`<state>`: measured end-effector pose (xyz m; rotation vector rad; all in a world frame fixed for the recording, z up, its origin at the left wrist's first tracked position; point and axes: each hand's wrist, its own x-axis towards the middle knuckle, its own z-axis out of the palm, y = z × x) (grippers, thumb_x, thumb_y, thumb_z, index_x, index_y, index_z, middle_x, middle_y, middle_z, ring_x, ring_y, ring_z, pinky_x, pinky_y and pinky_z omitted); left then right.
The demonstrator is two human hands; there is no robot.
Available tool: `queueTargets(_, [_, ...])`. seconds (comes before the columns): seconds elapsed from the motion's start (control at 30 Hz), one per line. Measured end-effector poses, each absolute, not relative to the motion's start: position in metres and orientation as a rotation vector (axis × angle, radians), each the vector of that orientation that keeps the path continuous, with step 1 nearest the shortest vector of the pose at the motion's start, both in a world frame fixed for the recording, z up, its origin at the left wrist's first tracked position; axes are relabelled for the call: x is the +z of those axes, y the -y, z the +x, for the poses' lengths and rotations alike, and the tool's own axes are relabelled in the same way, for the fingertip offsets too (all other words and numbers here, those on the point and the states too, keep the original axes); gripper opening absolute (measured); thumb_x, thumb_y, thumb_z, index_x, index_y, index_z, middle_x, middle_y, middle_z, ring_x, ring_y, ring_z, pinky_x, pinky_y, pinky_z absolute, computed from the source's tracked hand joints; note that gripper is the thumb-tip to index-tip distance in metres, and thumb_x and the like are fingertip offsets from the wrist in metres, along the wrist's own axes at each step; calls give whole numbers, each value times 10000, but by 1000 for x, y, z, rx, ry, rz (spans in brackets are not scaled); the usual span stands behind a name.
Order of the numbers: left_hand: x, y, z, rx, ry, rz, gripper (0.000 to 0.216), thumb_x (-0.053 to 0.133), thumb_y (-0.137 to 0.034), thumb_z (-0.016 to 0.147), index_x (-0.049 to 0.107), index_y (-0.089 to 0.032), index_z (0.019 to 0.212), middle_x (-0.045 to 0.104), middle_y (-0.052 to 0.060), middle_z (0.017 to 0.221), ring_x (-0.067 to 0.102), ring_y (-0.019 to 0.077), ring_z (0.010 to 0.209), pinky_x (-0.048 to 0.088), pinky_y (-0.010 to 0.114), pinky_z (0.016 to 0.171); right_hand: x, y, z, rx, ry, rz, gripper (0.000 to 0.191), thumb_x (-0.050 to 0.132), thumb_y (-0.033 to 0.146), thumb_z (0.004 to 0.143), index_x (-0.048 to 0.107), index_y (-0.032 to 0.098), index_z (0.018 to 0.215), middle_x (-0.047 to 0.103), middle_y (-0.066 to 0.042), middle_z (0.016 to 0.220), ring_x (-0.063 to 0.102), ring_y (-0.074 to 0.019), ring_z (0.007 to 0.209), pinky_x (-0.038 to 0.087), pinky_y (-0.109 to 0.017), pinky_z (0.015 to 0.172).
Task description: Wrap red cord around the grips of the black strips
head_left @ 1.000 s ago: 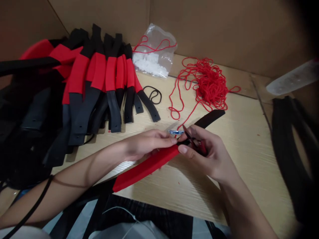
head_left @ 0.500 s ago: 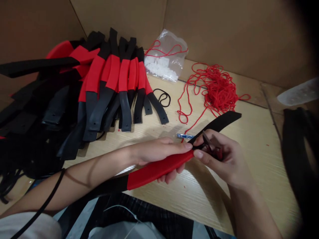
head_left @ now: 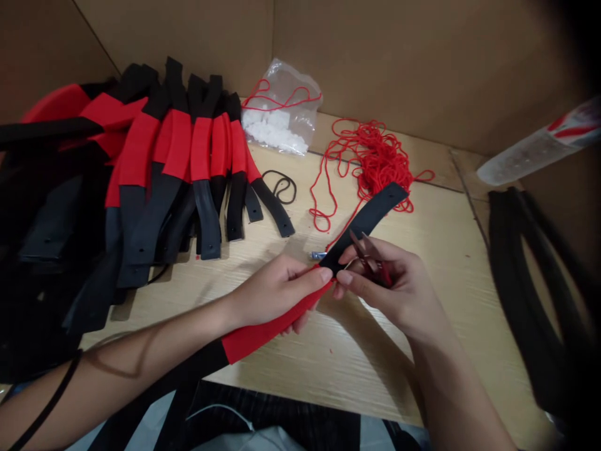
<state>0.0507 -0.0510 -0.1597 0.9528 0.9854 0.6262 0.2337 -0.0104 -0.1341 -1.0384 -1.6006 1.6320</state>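
Black-and-red strap (head_left: 270, 332) held aslant over the tabletop (head_left: 451, 332), its near end crossing the front edge, far tip reaching toward the red cord tangle (head_left: 378, 156). Left hand (head_left: 277, 291) grips the strap's red section; right hand (head_left: 389, 282) clasps small scissors (head_left: 369, 260), thumb and forefinger at the red section's end. Finished-looking straps (head_left: 181, 147) crowd the left. Rightward, tabletop runs to dark strips (head_left: 516, 282) near the side. Cardboard wall (head_left: 399, 62) bounds the back.

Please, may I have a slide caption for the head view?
Left hand gripping a red-and-black strip, right hand holding scissors beside it, tangled red cord behind.
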Motion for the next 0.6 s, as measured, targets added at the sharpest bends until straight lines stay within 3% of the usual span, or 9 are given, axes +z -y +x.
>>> queueTargets(0.23, [-162,53,52,654,-983,962,401,510,-465,912,595,-147,683,572,-15,468,517,78,352,413,156,345,-134,10,232,1688,1628,-1022,246,802,268,728,598,184,837,674,10,610,661,-133,553,523,-224,537])
queueTargets(0.6, [-157,52,58,711,-953,801,412,552,-406,894,567,-127,592,539,-15,503,473,59,354,405,166,344,-139,7,232,1631,1732,-1052,132,671,152,730,611,162,847,559,38,575,515,-98,509,383,-217,475])
